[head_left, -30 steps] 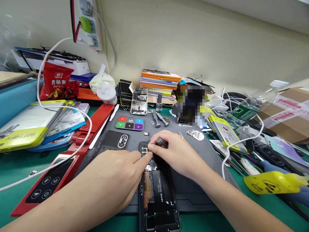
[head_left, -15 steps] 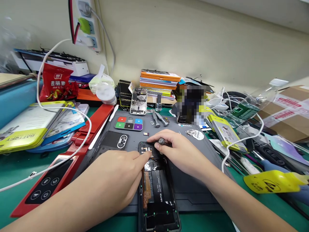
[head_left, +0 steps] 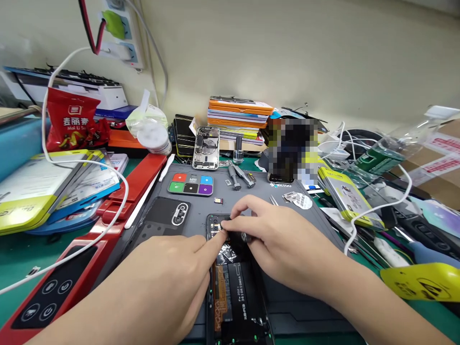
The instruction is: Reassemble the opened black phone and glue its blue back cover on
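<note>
- My right hand [head_left: 283, 247], curled round a dark tool [head_left: 246, 237], has just dipped to meet my left hand [head_left: 168, 273] — both now share one spot.
- Left index extended; any grip beneath is hidden.
- Opened phone [head_left: 241, 290] lies under both.

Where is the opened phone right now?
In the head view, the opened phone is at lower centre, right of the black back cover, its far end partly under the left hand and right hand.
</note>
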`<state>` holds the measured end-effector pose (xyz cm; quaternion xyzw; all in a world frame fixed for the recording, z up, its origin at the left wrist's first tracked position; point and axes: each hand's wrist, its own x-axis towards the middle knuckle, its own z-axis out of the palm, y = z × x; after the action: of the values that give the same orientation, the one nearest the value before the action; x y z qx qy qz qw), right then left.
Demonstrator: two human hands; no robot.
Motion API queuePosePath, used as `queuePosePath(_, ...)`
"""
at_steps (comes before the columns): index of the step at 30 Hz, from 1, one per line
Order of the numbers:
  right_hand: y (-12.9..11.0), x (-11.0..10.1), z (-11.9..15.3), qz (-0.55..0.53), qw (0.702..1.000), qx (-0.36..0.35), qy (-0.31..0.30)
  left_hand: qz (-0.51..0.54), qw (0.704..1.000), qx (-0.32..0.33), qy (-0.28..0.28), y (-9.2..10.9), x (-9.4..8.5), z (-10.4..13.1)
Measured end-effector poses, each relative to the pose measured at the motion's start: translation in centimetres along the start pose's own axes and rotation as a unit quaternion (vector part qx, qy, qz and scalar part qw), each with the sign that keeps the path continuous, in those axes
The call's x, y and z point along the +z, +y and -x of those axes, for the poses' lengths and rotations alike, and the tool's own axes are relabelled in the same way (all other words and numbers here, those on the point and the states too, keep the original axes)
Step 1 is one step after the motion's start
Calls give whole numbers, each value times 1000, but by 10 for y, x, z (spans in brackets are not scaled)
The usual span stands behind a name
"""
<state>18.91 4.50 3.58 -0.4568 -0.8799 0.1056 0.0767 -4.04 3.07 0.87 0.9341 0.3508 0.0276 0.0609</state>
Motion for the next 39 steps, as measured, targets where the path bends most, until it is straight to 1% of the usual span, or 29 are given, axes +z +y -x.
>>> queuePosePath(3, -3, -4, 1, 60, 998, -29, -20, -33, 999, 26, 18, 0, 3, -1)
queuePosePath(5, -2, -4, 1, 52, 998, -29, -20, -44, 997, 45, 52, -1, 7, -2)
queuePosePath(7, 1, -2, 0, 0, 1000, -7, -13, -45, 994, 60, 80, -2, 12, -3)
queuePosePath(9, 5, 2, -1, -83, 996, 30, 4, -41, 990, 67, 113, -4, 18, -2)
queuePosePath(11, 8, 5, -3, -161, 984, 68, 23, -36, 987, 73, 141, -6, 26, -1)
queuePosePath(13, 10, 7, -5, -207, 973, 94, 34, -32, 984, 73, 156, -8, 32, 1)
queuePosePath(15, 10, 9, -6, -225, 968, 105, 39, -31, 984, 74, 158, -9, 36, 2)
queuePosePath(18, 10, 11, -7, -222, 968, 106, 45, -30, 984, 73, 159, -11, 38, 3)
queuePosePath(22, 11, 12, -6, -202, 975, 85, 46, -29, 986, 77, 146, -12, 39, 5)
queuePosePath(25, 11, 11, -4, -181, 980, 64, 46, -30, 982, 82, 167, -12, 40, 5)
queuePosePath(30, 11, 8, -1, -155, 987, 48, 24, -6, 984, 76, 160, -10, 36, 1)
queuePosePath(35, 12, 4, -1, -124, 992, 33, 8, 60, 983, 54, 167, -9, 30, -3)
queuePosePath(37, 12, 4, -1, -125, 992, 31, 8, 75, 981, 49, 173, -9, 27, -5)
queuePosePath(39, 12, 5, -2, -145, 988, 44, 12, 80, 980, 47, 177, -8, 24, -6)
